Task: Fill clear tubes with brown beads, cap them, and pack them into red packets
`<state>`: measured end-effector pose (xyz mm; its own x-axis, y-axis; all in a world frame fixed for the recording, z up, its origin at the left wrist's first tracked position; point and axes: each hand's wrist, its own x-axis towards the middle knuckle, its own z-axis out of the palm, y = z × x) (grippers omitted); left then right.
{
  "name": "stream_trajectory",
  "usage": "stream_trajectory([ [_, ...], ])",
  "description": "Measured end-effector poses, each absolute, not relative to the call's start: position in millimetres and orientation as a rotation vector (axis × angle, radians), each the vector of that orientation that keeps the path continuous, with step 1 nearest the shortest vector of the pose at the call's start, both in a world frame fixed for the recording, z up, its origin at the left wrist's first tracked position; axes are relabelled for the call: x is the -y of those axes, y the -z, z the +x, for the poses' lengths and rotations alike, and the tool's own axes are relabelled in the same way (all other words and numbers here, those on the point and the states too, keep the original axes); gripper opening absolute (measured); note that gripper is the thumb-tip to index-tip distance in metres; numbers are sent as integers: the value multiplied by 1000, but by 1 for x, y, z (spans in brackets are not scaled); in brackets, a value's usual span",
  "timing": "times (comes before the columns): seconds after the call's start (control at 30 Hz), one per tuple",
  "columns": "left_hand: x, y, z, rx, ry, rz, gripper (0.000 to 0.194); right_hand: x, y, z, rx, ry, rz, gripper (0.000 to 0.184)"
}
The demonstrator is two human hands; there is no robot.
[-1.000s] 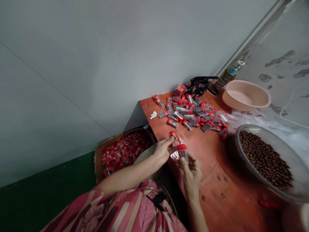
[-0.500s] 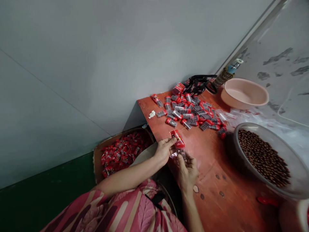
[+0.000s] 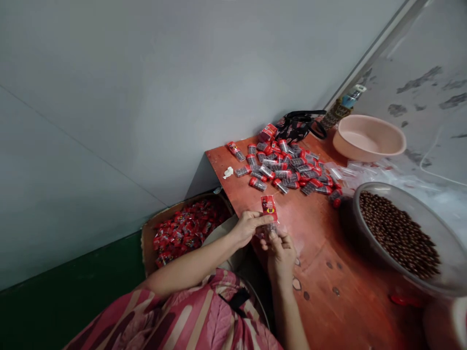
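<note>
Between my two hands, over the table's near-left edge, is a small plastic packet (image 3: 269,208) with a red printed top and a clear lower part with dark contents. My left hand (image 3: 250,227) pinches its left side, thumb laid across the front. From below, my right hand (image 3: 282,252) grips the clear lower end between thumb and curled fingers. Beyond the hands lies a heap of small clear containers (image 3: 280,167) with red caps and dark balls inside. To the right, a large translucent bowl (image 3: 449,228) holds many shiny brown balls (image 3: 399,233).
A cardboard box (image 3: 148,248) of red packets (image 3: 182,233) stands below the left edge of the red table (image 3: 324,301). At the back are a black patterned bag (image 3: 294,127), a bottle (image 3: 345,104) and a pink basin (image 3: 368,138). Clear plastic bags (image 3: 408,187) lie behind the bowl.
The packet has turned more upright, its printed front now facing me. My left thumb has slid lower on it, and the hands are closer together.
</note>
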<state>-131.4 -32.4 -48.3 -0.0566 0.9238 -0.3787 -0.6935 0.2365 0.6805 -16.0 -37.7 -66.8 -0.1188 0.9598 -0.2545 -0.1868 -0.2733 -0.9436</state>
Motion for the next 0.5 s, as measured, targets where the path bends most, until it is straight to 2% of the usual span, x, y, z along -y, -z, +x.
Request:
stream_trajectory([
  [0.2,35,51,-126,-986,-1381,311,34,35,67,-15,1077,-1393,-1244,32],
  [0.33,37,53,-121,-985,-1381,294,37,33,69,-17,990,-1533,-1198,29],
  [0.5,37,49,-128,-970,-1394,270,33,32,67,-15,1111,-1518,-1177,28],
])
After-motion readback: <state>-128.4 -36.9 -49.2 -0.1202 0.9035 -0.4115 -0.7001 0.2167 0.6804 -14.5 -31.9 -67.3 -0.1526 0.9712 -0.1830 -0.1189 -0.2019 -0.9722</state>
